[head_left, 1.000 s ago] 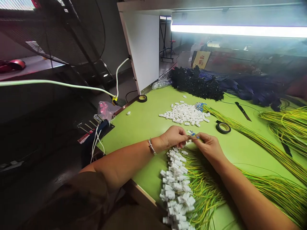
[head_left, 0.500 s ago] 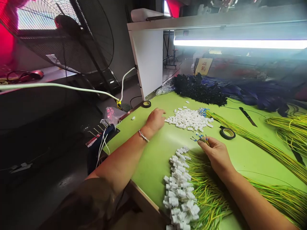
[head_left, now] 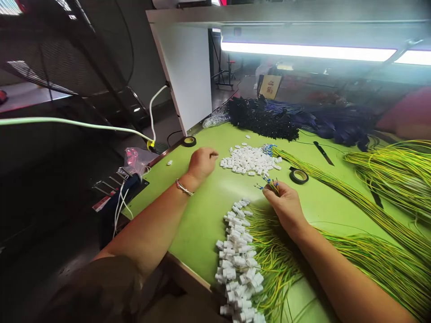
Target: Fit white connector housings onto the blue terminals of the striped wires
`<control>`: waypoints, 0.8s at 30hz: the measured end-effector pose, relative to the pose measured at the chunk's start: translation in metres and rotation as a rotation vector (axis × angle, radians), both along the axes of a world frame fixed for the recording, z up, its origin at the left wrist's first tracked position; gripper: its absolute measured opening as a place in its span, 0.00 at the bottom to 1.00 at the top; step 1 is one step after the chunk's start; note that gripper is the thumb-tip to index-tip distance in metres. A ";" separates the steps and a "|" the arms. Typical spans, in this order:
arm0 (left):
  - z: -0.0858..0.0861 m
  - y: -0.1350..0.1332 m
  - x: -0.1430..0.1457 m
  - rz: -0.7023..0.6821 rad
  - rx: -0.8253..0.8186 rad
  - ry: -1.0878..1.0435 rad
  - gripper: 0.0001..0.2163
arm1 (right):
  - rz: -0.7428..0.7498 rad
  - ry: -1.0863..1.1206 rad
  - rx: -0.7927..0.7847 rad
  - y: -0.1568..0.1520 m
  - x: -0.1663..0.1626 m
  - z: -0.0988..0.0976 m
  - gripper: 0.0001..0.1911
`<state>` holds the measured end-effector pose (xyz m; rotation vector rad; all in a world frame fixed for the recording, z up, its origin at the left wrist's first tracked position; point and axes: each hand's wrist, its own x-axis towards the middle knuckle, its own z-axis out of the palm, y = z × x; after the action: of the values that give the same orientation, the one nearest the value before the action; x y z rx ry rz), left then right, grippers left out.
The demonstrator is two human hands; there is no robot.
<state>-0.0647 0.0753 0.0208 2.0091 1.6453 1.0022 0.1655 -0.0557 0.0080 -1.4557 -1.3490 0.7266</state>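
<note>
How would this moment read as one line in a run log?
left hand: beside loose white connectors, grip unclear | right hand: holding blue-tipped wires | white-ended wires: on green table

A slim, silvery bracelet (head_left: 184, 187) circles the wrist of the left hand (head_left: 202, 162), its shiny band seeming to part into two strands across the top. Farther up that arm, a short, dark, brownish sleeve (head_left: 111, 285) ends near the elbow, its loose cloth mostly lost in shadow. The right hand (head_left: 286, 204) is bare, as is the forearm (head_left: 340, 262) behind it, up to the view's edge.
</note>
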 end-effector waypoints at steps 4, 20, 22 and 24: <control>0.006 -0.029 0.024 -0.242 -0.439 -0.581 0.04 | -0.019 -0.019 0.028 -0.003 -0.002 0.003 0.07; -0.001 -0.059 0.051 -0.500 -1.046 -0.972 0.07 | 0.044 -0.227 0.065 -0.005 -0.005 0.000 0.05; -0.002 -0.058 0.051 -0.509 -1.046 -0.974 0.09 | 0.037 -0.243 0.075 -0.005 -0.005 0.000 0.05; -0.003 -0.057 0.050 -0.505 -1.045 -0.975 0.10 | 0.025 -0.247 0.080 -0.005 -0.005 -0.001 0.04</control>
<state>-0.0142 0.0182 0.0178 0.8734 0.7474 0.5461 0.1608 -0.0611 0.0072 -1.5026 -1.5677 0.5141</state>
